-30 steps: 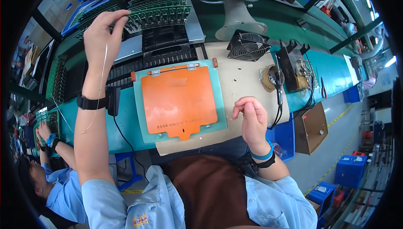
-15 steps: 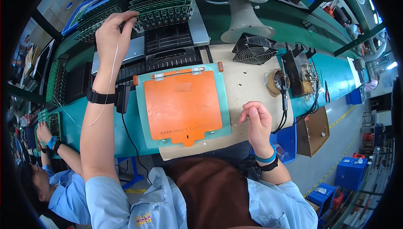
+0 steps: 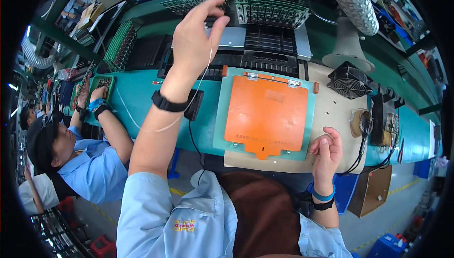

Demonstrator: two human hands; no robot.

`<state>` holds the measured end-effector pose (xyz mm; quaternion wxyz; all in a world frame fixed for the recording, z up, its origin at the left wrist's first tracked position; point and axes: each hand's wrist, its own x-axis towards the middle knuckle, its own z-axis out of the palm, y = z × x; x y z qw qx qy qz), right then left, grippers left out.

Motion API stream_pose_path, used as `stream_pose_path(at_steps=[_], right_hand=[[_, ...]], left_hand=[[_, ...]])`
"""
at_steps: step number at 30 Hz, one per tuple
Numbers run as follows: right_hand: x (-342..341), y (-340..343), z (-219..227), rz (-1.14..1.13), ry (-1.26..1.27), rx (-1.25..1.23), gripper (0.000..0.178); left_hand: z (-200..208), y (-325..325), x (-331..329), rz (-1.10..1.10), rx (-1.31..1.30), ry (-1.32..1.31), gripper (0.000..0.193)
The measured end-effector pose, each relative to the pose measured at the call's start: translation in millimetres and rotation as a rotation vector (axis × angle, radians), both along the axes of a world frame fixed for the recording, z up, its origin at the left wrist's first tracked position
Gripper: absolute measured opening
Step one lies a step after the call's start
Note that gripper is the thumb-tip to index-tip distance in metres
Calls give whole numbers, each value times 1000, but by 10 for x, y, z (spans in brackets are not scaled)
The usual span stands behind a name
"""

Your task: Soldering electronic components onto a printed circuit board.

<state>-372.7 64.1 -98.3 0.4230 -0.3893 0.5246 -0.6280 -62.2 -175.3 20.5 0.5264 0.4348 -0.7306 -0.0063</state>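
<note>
My left hand (image 3: 197, 35) is raised in front of the racked green circuit boards (image 3: 269, 9). Its thumb and index finger are apart, with nothing between them. My right hand (image 3: 327, 151) hovers by the right edge of the orange-covered fixture, fingers loosely curled and nothing visible in them. That fixture has a flat orange plate (image 3: 265, 116) hinged at its far edge on a pale green base (image 3: 221, 125). A thin pale cord (image 3: 156, 129) loops past my left forearm.
Behind the fixture stands a black slotted rack (image 3: 269, 61). To the right are a black fan (image 3: 350, 80), a soldering iron in its holder (image 3: 364, 123) and a metal duct funnel (image 3: 349, 52). A co-worker (image 3: 90, 154) at the left handles parts by a green tray (image 3: 101, 87).
My left thumb and index finger, earlier together at a green board's edge, have parted and come away from it. The view has swung left, bringing more of the co-worker into sight.
</note>
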Motion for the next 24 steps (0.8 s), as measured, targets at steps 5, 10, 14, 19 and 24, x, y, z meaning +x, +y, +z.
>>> stream_pose_path(at_steps=[5, 10, 14, 19, 24], right_hand=[[43, -31, 12, 17, -32, 21, 25], [29, -14, -24, 34, -46, 19, 23], [-16, -16, -55, 46, -69, 17, 22], [-18, -13, -40, 54, -60, 17, 23], [-86, -46, -50, 56, -122, 3, 23]], left_hand=[[-59, 182, 686, 245, 93, -91, 14], [23, 38, 1778, 825, 205, -202, 24], [64, -144, 2515, 978, 242, -156, 25], [176, -316, 3005, 1070, 346, -199, 23], [200, -475, 3252, 1074, 564, -236, 22]])
